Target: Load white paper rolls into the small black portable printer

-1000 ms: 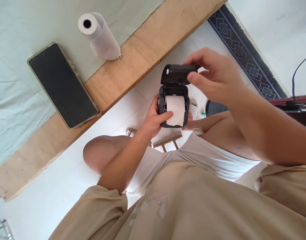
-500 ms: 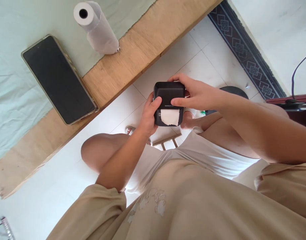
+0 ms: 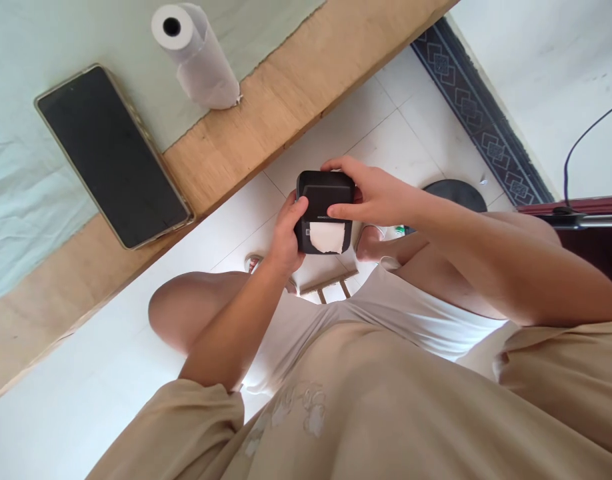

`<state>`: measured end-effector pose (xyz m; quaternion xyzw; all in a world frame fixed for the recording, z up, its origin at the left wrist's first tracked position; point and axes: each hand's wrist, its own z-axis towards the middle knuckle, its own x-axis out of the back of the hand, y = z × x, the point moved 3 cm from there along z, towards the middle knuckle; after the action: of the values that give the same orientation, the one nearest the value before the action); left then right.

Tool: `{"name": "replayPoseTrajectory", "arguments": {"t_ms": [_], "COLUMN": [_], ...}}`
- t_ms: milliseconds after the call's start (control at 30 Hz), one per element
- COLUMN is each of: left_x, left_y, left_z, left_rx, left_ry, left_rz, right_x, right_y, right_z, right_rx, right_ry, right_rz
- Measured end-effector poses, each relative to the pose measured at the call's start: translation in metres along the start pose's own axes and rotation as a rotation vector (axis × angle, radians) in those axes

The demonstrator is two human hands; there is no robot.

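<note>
A small black printer [image 3: 325,193] is held between my two hands above my lap. White paper [image 3: 327,237] with a torn lower edge sticks out of its front. My left hand [image 3: 288,231] grips the printer's left side, thumb on its front face. Around the upper right side is my right hand [image 3: 369,193], its thumb lying across the front and its fingers at the top edge. The fingertips behind the printer are hidden.
On the cloth-covered wooden table [image 3: 266,100] at the upper left stand a white paper roll [image 3: 201,63] and a dark phone [image 3: 113,157] lying flat. A black round object [image 3: 456,193] is on the floor. A cable [image 3: 576,143] hangs at the right.
Both hands and the printer appear slightly further left and lower in the view. The whole view has shifted a little; the grip on the printer looks the same.
</note>
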<state>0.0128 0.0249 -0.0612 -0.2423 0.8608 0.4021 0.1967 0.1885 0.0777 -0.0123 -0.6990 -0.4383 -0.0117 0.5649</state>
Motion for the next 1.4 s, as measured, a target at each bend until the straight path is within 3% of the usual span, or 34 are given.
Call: {"name": "replayPoseTrajectory", "arguments": {"t_ms": [267,400,533,633,833,933,1100,1267,1400], "left_x": [-0.003,0.000,0.002,0.004,0.006,0.004,-0.002,-0.007,-0.007], "left_y": [-0.008,-0.011,-0.010,-0.010,-0.015,-0.017,-0.014,-0.012,-0.013], "left_z": [0.006,0.011,0.011,0.010,0.012,0.014,0.011,0.008,0.009], "left_rx": [0.060,0.004,-0.021,-0.005,0.017,0.051,0.058,0.029,-0.004], "left_ry": [0.186,0.136,0.119,0.127,0.106,0.112,0.067,0.012,0.022], "left_rz": [-0.030,-0.006,0.029,0.049,0.057,0.033,0.073,0.112,0.097], "right_x": [0.024,0.020,0.021,0.023,0.016,0.018,0.026,0.011,-0.003], "right_y": [0.009,0.007,-0.001,-0.004,-0.008,-0.016,-0.027,-0.027,-0.027], "right_z": [-0.003,-0.005,-0.009,-0.011,-0.016,-0.019,-0.023,-0.020,-0.015], "right_rx": [0.002,0.067,0.150,0.164,0.161,0.199,0.127,-0.051,-0.082], "right_ry": [0.086,0.008,0.038,0.067,0.005,0.096,0.386,0.270,0.119], "right_rz": [-0.018,-0.062,-0.175,-0.276,-0.353,-0.383,-0.511,-0.741,-0.812]}}
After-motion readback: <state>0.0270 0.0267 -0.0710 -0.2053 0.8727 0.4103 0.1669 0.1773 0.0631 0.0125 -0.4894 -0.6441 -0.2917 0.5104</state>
